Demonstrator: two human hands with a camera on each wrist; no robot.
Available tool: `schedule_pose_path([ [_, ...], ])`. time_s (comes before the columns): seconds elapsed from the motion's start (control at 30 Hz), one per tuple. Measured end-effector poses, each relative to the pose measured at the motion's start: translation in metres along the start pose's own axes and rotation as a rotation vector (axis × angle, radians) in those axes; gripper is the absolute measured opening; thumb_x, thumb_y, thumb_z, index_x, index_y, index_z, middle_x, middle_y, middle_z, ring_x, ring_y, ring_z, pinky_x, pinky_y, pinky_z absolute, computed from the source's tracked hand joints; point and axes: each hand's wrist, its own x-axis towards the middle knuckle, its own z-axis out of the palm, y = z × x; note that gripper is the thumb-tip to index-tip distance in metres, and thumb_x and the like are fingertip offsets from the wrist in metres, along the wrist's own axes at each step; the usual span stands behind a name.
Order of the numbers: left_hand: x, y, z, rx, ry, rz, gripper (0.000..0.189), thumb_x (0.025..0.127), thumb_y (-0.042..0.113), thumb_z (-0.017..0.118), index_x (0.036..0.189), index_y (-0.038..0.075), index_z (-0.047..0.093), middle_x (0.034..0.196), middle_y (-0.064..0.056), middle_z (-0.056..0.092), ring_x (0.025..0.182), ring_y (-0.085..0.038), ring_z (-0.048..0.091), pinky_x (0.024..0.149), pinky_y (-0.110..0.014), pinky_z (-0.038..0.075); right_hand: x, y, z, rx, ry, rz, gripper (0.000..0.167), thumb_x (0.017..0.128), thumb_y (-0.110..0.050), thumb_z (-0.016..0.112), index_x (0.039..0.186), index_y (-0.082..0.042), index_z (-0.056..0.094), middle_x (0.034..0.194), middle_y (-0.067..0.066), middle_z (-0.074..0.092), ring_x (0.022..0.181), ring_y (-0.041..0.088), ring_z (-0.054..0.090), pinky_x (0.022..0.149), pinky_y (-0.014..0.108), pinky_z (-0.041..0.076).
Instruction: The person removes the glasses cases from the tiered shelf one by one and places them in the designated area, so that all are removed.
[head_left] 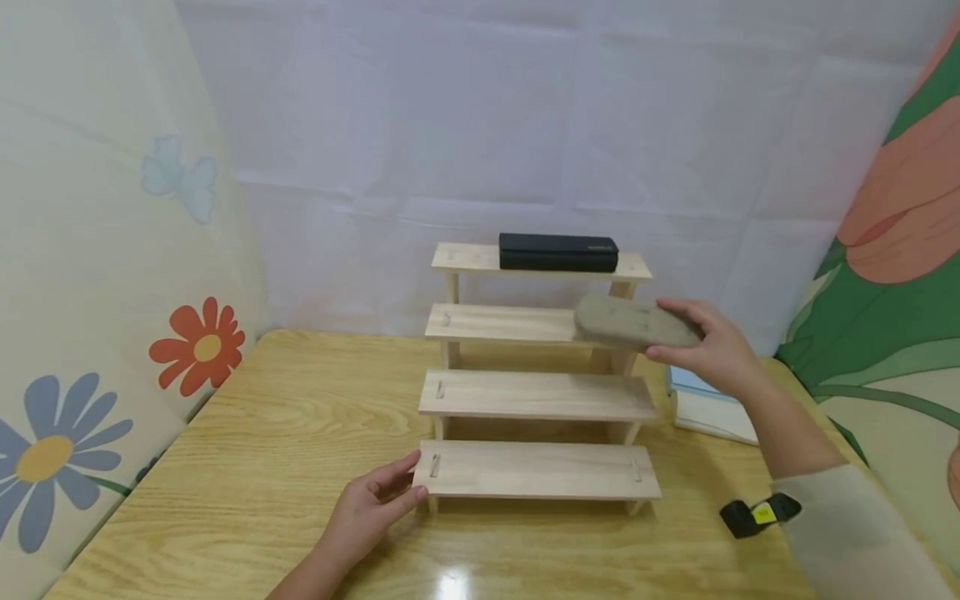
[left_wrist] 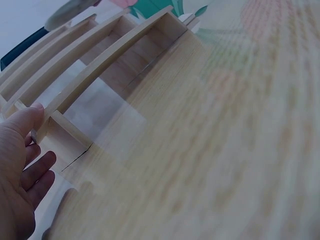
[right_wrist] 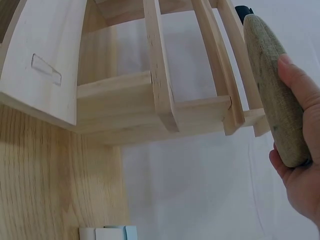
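Observation:
My right hand grips one end of a long, rounded grey-green glasses case. It is held in front of the right part of the second-highest board of a stepped wooden rack, overlapping that board in the head view. My left hand pinches the left end of the rack's lowest board between thumb and fingers. On the top board lies a black oblong case, toward the right. The right wrist view shows the grey-green case upright along the palm, thumb on its near face.
White and light-blue books or boxes lie on the wood-grain table right of the rack. A small black item with a yellow label is beside the right sleeve. A white cloth hangs behind, with flower-patterned sheets on both sides.

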Motion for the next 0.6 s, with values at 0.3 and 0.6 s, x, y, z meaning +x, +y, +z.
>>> schedule_pose_path([
  [0.3, 0.001, -0.001, 0.0, 0.006, 0.001, -0.008, 0.05, 0.085, 0.015, 0.077, 0.13, 0.001, 0.061, 0.131, -0.019, 0.063, 0.111, -0.03, 0.067, 0.087, -0.028, 0.059, -0.011, 0.011, -0.008, 0.014, 0.025, 0.0, 0.078, 0.088, -0.035, 0.074, 0.151, -0.012, 0.036, 0.153, 0.024, 0.032, 0.131, 0.045, 0.038, 0.098, 0.06, 0.04],
  [0.6, 0.0, -0.001, 0.0, 0.031, 0.009, 0.0, 0.05, 0.084, 0.016, 0.077, 0.129, 0.003, 0.062, 0.13, -0.019, 0.063, 0.11, -0.029, 0.068, 0.087, -0.028, 0.059, -0.026, 0.022, -0.019, 0.008, 0.018, 0.057, 0.082, 0.088, -0.039, 0.073, 0.154, -0.014, 0.03, 0.155, 0.026, 0.027, 0.131, 0.049, 0.035, 0.095, 0.062, 0.04],
])
